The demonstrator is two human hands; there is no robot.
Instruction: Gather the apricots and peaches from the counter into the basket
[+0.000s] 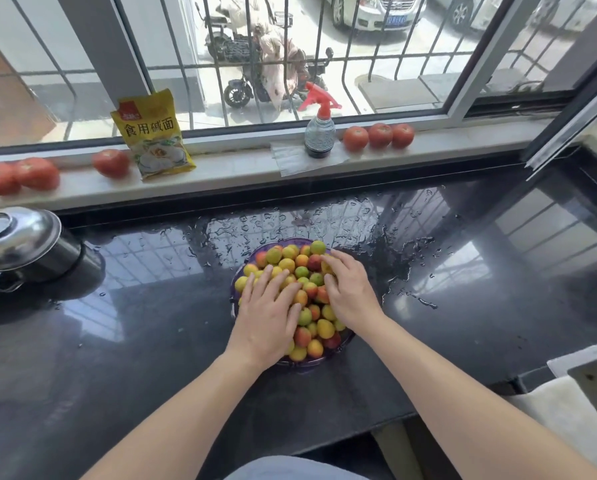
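Counter: black polished counter [134, 341] is lying wet behind the basket, under a barred window
Basket: purple basket [319, 361] is sitting mid-counter, heaped with fruit
Fruit: apricots and peaches [302, 268] are filling the basket above its rim
Left hand: left hand [267, 315] is resting flat on the basket's left side, fingers straight, grasping nothing
Right hand: right hand [350, 289] is lying on the basket's right side, fingertips curling onto a yellow fruit [326, 266]; grasp cannot be told
Sill: tomatoes [378, 135], spray bottle [319, 133] and yellow packet [151, 135] are standing beyond the basket
Pot: steel-lidded pot [23, 247] is sitting far left of the basket
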